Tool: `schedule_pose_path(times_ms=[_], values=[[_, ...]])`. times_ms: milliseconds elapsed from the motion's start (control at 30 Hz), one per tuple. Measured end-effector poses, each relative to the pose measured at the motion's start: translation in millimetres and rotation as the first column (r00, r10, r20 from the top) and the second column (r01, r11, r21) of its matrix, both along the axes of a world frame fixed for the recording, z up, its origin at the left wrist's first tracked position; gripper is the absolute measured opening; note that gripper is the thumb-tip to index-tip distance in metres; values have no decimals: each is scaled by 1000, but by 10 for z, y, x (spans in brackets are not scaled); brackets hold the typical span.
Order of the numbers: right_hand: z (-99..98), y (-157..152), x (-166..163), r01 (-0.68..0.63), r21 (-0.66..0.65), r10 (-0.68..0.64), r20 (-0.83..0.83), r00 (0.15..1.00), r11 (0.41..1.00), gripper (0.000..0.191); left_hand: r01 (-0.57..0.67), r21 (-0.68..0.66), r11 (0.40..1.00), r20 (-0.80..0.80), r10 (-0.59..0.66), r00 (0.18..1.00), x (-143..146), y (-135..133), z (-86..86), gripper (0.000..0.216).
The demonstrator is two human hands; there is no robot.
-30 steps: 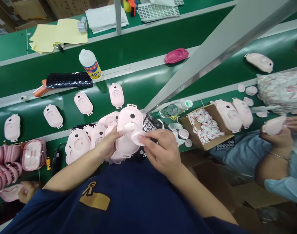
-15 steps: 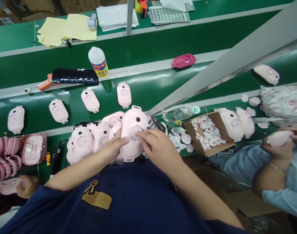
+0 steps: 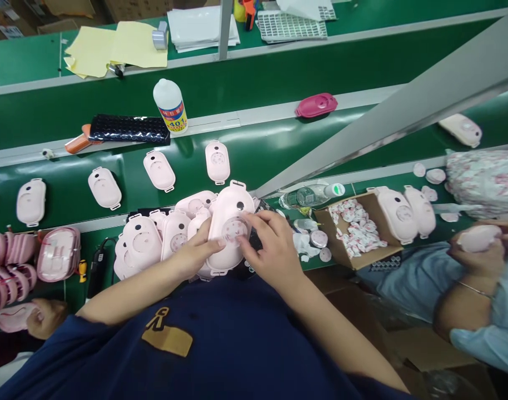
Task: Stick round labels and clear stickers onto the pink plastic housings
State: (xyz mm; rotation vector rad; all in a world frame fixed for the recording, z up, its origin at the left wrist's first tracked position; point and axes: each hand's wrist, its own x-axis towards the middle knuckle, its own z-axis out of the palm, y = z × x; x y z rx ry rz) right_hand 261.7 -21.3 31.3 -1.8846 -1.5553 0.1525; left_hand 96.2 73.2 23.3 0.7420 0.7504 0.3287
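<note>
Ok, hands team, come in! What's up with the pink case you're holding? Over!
Left hand gripping pink case. Right hand open, fingertips at the spotted disc on its front. Other pink cases crowded close by.

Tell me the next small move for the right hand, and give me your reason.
I'd have the right hand press gently around the rim of the round patterned disc. The disc lies in the pink case's round recess with those fingertips at its edge, and the left hand grips the case's side. Whether it sits fully flush, I can't tell.
</note>
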Motion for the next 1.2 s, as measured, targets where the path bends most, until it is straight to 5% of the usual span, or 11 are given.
schedule_pose_path(times_ms=[167,400,767,967,1033,1200], values=[[63,55,2,-55,-20,45,-318,947,998,9,-33,78,996,2,33,999,25,-49,-13,68],[46,114,13,78,-164,-172,-698,695,983,11,-175,19,984,3,175,985,54,-107,-18,76],[33,165,10,72,-61,-91,-419,903,996,5,-123,-21,992,3,123,992,31,-109,-55,83],[-32,178,25,50,-45,-63,-359,931,998,6,-123,-16,992,-41,122,992,18,-106,-26,76],[-89,156,30,114,-11,-111,-361,926,993,21,-127,-28,992,-47,126,991,28,-87,-2,76],[-238,-26,113,182,-7,-168,-415,894,983,35,-285,39,958,-92,287,953,204,439,-174,65]])
